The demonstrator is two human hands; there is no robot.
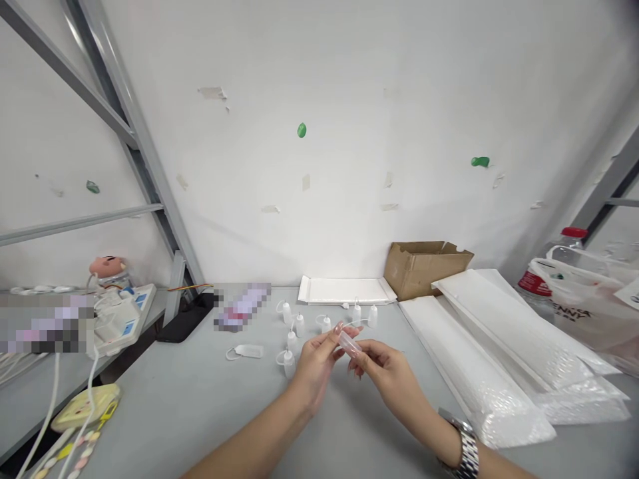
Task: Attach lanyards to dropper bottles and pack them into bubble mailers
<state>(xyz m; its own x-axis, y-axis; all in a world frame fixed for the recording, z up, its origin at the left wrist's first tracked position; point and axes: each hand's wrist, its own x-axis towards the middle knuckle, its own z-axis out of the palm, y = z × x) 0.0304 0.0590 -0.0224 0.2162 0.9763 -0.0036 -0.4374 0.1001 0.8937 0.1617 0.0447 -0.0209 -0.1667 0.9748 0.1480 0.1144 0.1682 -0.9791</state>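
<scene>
A small translucent squeeze bottle [349,344] is held tilted between both hands above the grey table. My left hand [318,362] is closed, its thumb and fingers at the bottle's upper end, where the tip is partly hidden. My right hand [383,366] pinches the lower end; a watch is on that wrist. Just behind the hands stand several similar white bottles with looped cap straps, among them one bottle [288,362] by my left hand and another bottle [373,317] farther right. One more bottle [249,351] lies on its side to the left.
A shallow white tray [349,291] lies against the wall beside an open cardboard box [422,269]. White bubble mailers [479,366] are stacked on the right, near a plastic bag [584,299]. At left are a black phone [187,321] and a power strip [122,322] with cables.
</scene>
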